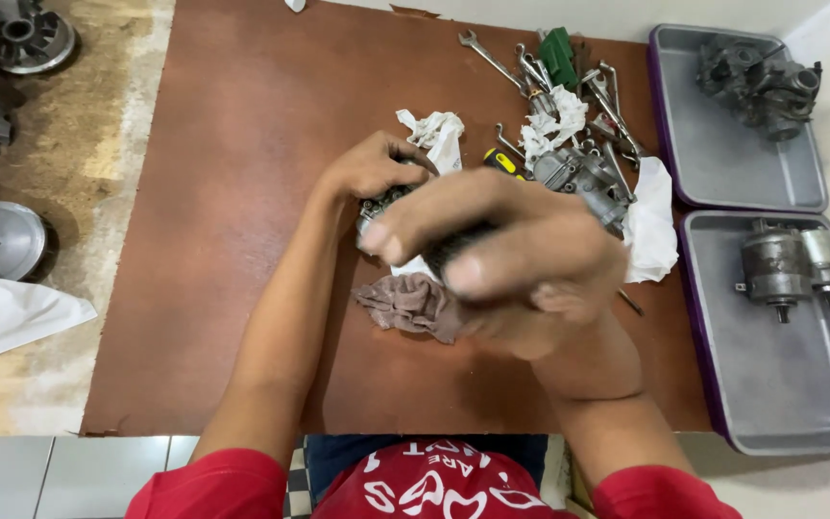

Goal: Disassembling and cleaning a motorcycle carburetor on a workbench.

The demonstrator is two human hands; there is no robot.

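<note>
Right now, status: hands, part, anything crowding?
Left hand and right hand both grip a small metal part. Brown rag beneath. Wrenches and carburetor crowd right.

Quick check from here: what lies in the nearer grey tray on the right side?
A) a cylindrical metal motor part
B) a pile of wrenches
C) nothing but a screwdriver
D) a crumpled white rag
A: the nearer grey tray holds a cylindrical metal motor part; the wrenches lie on the brown mat.

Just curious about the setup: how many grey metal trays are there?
2, both at the right of the brown board: the far tray holds a greasy engine part, the near tray a cylindrical motor. None looks hidden.
</note>
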